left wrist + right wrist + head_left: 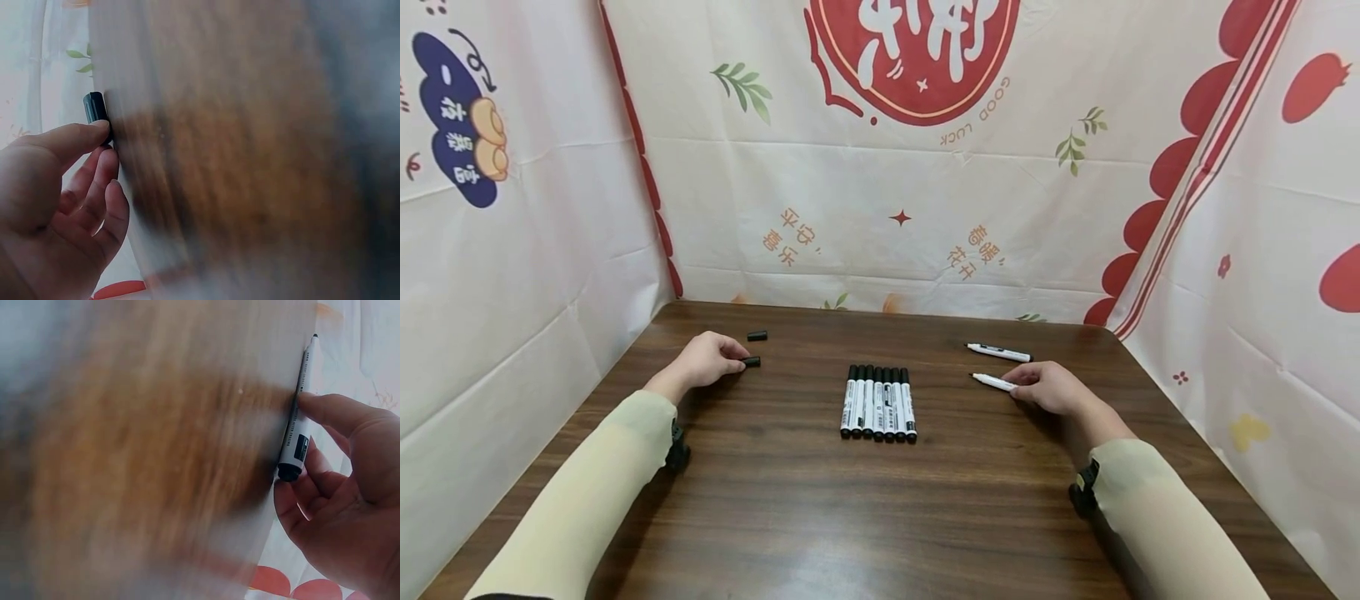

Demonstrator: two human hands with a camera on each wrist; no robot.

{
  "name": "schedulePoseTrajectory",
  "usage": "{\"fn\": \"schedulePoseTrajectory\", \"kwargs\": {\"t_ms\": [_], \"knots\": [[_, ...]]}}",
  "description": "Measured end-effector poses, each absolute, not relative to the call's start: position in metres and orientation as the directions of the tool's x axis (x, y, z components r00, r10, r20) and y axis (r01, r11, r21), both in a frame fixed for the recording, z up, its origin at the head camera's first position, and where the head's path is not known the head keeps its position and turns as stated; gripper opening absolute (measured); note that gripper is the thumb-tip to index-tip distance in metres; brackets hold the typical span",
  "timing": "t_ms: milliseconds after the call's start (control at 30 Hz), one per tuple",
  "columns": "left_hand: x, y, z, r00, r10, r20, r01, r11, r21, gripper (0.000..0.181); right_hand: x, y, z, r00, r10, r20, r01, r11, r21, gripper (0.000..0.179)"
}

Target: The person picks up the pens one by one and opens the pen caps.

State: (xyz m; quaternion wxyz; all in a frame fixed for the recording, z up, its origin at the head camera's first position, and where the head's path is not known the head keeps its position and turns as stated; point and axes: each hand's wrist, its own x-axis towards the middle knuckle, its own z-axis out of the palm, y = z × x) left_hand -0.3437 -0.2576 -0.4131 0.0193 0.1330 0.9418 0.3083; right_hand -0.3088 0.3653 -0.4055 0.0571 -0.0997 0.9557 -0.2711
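At the left of the table my left hand (707,360) pinches a black marker cap (751,362) between thumb and fingers; in the left wrist view the cap (95,109) juts past the thumb. A second black cap (757,336) lies just behind it. Over on the right, my right hand (1051,387) pinches an uncapped white marker (992,382), its tip pointing left. The right wrist view shows this marker (299,425) against the tabletop, its black end by the fingers. Another uncapped marker (1000,352) lies behind that hand.
Several capped white markers (878,408) lie side by side in a row at mid-table, black caps away from me. The brown wooden table (820,517) is bounded by a printed cloth (880,183) at the back and both sides.
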Motion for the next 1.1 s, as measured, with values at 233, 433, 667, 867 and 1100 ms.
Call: {"fn": "schedulePoseTrajectory", "kwargs": {"t_ms": [233,433,667,867,1100], "knots": [[-0.349,-0.256,-0.414,-0.962,0.265,0.056,0.249,0.780,0.574,0.022,-0.316,0.365,-0.406,-0.982,-0.178,-0.056,-0.120,0.834,-0.539,0.028],[-0.357,-0.255,-0.414,-0.965,0.252,0.076,0.249,0.783,0.569,0.022,-0.325,0.363,-0.407,-0.985,-0.175,-0.003,-0.150,0.852,-0.502,0.023],[-0.367,-0.255,-0.415,-0.966,0.238,0.097,0.250,0.785,0.566,0.022,-0.333,0.365,-0.409,-0.991,-0.131,-0.008,-0.110,0.858,-0.502,0.024],[-0.371,-0.256,-0.415,-0.971,0.217,0.104,0.237,0.785,0.572,0.022,-0.334,0.362,-0.406,-0.995,-0.103,0.001,-0.091,0.870,-0.484,0.027],[-0.374,-0.254,-0.416,-0.973,0.210,0.091,0.224,0.789,0.573,0.024,-0.339,0.358,-0.405,-0.994,-0.108,0.018,-0.105,0.884,-0.457,0.030]]}}
